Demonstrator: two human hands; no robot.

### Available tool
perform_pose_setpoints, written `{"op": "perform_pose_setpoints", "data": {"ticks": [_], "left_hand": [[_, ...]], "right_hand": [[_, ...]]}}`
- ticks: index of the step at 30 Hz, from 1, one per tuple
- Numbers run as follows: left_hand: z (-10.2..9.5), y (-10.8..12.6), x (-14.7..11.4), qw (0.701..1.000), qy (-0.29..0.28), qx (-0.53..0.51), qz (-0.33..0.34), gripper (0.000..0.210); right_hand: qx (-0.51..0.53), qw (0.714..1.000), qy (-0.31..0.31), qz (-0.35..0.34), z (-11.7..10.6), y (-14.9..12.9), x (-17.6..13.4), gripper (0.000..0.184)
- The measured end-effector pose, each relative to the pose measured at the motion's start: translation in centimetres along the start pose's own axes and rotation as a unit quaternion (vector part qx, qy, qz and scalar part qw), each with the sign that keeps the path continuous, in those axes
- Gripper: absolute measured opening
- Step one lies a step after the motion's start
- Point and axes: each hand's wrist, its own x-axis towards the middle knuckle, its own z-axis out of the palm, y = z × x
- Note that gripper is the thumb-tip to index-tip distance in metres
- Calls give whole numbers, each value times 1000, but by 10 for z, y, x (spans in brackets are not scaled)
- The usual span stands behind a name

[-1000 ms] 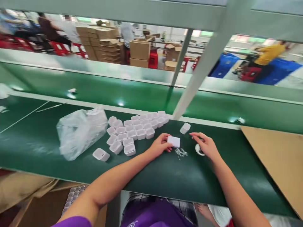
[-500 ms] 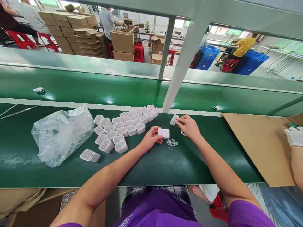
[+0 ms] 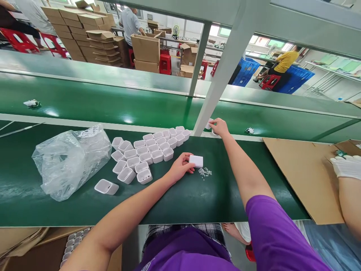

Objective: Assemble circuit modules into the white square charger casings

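My left hand (image 3: 183,166) is closed around a small white plastic case (image 3: 196,161) just above the green bench. Right below that case lies a little pile of tiny clear pieces (image 3: 205,172). My right hand (image 3: 220,127) reaches out to the rail beside the grey post, its fingers pinching another white plastic case (image 3: 209,124), partly hidden by the post and fingers. Under this hand shows a white round piece (image 3: 214,132), mostly covered. To the left, open white cases (image 3: 150,146) stand in slanting rows, and a single case (image 3: 106,187) lies apart.
A clear plastic bag (image 3: 73,162) lies at the left. The slanted post (image 3: 214,90) rises from the rail. On the green belt (image 3: 113,101) sit small white parts (image 3: 249,130). At the right is a cardboard sheet (image 3: 304,177) beside another person's gloved hand (image 3: 346,165).
My right hand has moved forward and away with its white case, from the bench to the rail by the post. My left hand stays nearly still. Parts on the far belt have shifted left.
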Motion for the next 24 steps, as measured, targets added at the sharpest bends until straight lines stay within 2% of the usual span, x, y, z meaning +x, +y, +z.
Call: {"op": "perform_pose_setpoints", "data": {"ticks": [3, 7, 12, 15, 18, 21, 24], "left_hand": [[1, 1, 0, 1000, 1, 2, 0, 40], [1, 1, -1, 1000, 1, 3, -3, 39], [1, 0, -1, 1000, -1, -1, -8, 40], [1, 1, -2, 1000, -2, -1, -9, 42], [2, 3, -3, 1000, -2, 10, -1, 46], [2, 6, -5, 1000, -4, 24, 9, 49], [1, 5, -8, 999, 3, 40, 23, 50]], "right_hand": [[35, 999, -1, 22, 5, -2, 3, 19], [94, 995, 9, 29, -3, 1, -11, 30], [171, 985, -27, 8, -22, 1, -71, 36], [207, 974, -93, 10, -29, -7, -121, 43], [276, 947, -160, 30, -28, -19, -160, 43], [338, 928, -157, 16, -22, -25, -179, 37], [376, 914, -151, -3, -18, -24, -184, 36]]}}
